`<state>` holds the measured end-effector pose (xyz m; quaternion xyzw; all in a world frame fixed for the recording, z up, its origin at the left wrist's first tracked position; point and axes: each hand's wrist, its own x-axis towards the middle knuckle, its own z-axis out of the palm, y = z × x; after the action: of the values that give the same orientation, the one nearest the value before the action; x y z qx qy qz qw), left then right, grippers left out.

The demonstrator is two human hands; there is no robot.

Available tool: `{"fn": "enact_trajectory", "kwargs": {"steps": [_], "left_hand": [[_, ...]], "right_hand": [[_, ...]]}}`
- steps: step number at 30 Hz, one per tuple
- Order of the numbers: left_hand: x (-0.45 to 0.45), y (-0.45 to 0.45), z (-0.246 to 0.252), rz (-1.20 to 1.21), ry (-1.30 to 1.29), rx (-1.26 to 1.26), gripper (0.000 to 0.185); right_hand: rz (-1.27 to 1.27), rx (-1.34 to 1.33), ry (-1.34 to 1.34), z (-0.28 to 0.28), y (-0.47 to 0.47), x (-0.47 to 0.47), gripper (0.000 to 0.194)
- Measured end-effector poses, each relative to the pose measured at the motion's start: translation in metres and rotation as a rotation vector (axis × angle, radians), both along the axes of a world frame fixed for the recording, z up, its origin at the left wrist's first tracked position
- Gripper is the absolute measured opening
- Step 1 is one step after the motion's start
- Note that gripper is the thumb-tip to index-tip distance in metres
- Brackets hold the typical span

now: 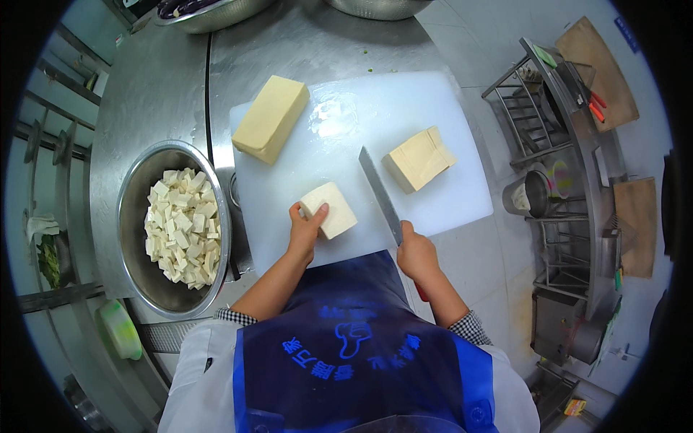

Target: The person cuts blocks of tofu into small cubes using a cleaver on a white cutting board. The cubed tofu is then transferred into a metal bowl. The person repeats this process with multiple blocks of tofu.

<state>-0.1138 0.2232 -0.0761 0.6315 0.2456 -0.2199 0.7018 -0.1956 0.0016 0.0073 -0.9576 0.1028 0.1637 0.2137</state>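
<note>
My left hand [304, 231] grips a pale piece of tofu [334, 211] at its left side, thumb on top, near the front of a white cutting board [335, 157]. In my right hand [417, 253] is a kitchen knife [379, 187], its broad blade pointing away from me over the board, apart from the tofu. Right of the blade sits a tofu block [417, 161] with slices parted at its right end. A larger whole tofu block [272, 119] lies at the board's far left. Cut tofu pieces [185, 227] are heaped in a steel bowl [130, 233] on the left.
The board lies on a steel table [157, 86]. At the far edge stand a metal basin with eggplants [216, 16] and another perforated metal basin [379, 8]. A steel rack table [579, 135] with pots stands across the floor to the right; shelving [59, 216] lines the left.
</note>
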Motion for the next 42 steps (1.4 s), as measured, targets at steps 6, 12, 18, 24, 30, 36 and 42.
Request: {"fn": "enact_trajectory", "kwargs": {"steps": [6,12,18,24,30,36,42], "left_hand": [[0.003,0.039,0.006,-0.262,0.025,0.288,0.067],[-0.011,0.055,-0.011,-0.160,-0.073,0.024,0.059],[-0.014,0.049,-0.018,-0.185,-0.138,0.037,0.067],[-0.012,0.049,-0.012,-0.207,-0.137,0.065,0.068],[-0.009,0.051,-0.012,-0.228,-0.142,0.084,0.067],[-0.007,0.053,-0.011,-0.248,-0.146,0.083,0.066],[-0.005,0.052,-0.008,-0.233,-0.148,0.059,0.064]], "right_hand": [[-0.079,0.030,-0.105,0.030,0.025,-0.013,0.039],[0.035,0.171,-0.154,0.063,0.054,-0.019,0.044],[0.144,0.142,-0.094,0.058,0.076,-0.010,0.043],[0.160,0.091,-0.059,0.053,0.084,-0.006,0.042],[0.176,0.065,-0.033,0.054,0.090,-0.001,0.038],[0.165,0.015,0.121,0.054,0.096,0.008,0.022],[0.194,-0.006,0.113,0.019,0.107,0.006,0.021]]}}
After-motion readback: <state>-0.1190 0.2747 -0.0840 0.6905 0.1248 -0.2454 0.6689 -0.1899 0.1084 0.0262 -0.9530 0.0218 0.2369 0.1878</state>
